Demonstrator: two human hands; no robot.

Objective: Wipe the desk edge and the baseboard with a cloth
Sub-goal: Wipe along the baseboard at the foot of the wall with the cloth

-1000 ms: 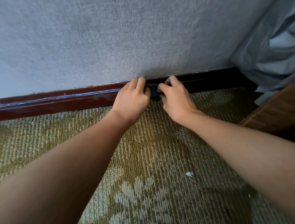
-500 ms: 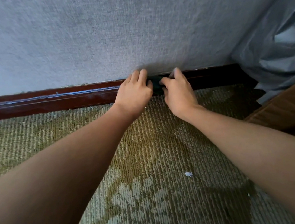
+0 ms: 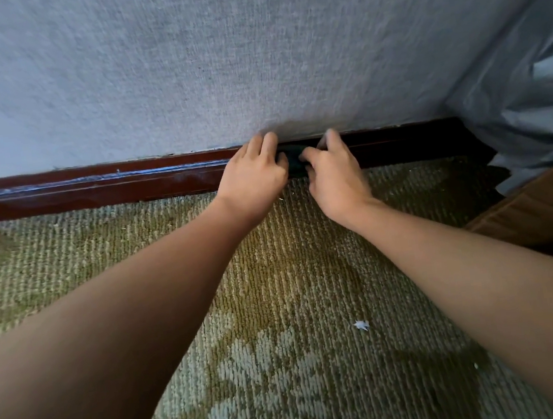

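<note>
1. The baseboard (image 3: pixel 93 190) runs left to right along the foot of the wall, with a pale streak on its left stretch.
2. The left hand (image 3: pixel 252 177) curls its fingers round the left end of the dark cloth (image 3: pixel 294 162).
3. The cloth is pressed against the baseboard, between the two hands.
4. The right hand (image 3: pixel 335 182) pinches the cloth's right end and is equally near. The next wipe likely follows the board's length.

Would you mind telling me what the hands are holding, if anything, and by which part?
The left hand and right hand pinch a dark cloth by its two ends, pressed against the baseboard.
</note>
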